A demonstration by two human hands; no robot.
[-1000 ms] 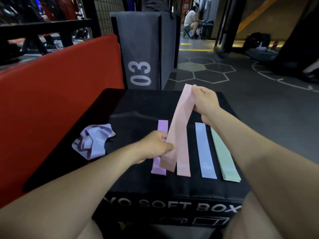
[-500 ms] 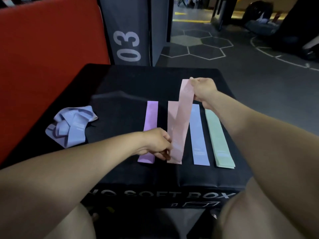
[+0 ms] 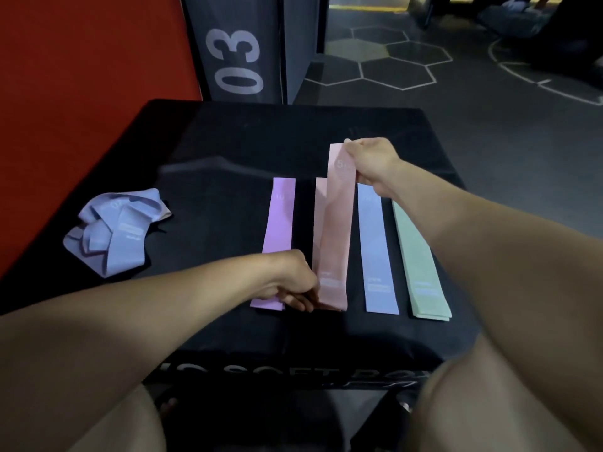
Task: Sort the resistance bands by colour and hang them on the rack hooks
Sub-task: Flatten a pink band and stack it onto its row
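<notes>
**Two hands lower a pink band onto its pile**

Both hands grasp one pink band point(image 3: 336, 223) by its ends. The right hand point(image 3: 370, 164) pinches the far end between thumb and fingers, just above the black box top point(image 3: 228, 151). The left hand point(image 3: 290, 278) has its fingers curled round the near end, low against the box by the front edge. A second ago the band was held up at a slant, well clear of the surface; now it has come down almost flat, over another pink band point(image 3: 319, 203) that shows along its left side. By that, this seems to be the laying-down step of sorting, pink on pink, between the purple band point(image 3: 279, 216) and the blue band point(image 3: 375, 243), with the green bands point(image 3: 421, 256) at the right end of the row.

A tangled heap of lavender bands point(image 3: 111, 230) lies well apart to the left, unsorted.

No rack or hooks are in view, so hanging looks yet to begin. The left fingertips are hidden under the hand. Printed marks on the bands are too blurred to read fully, and how many bands each pile holds cannot be told.
</notes>
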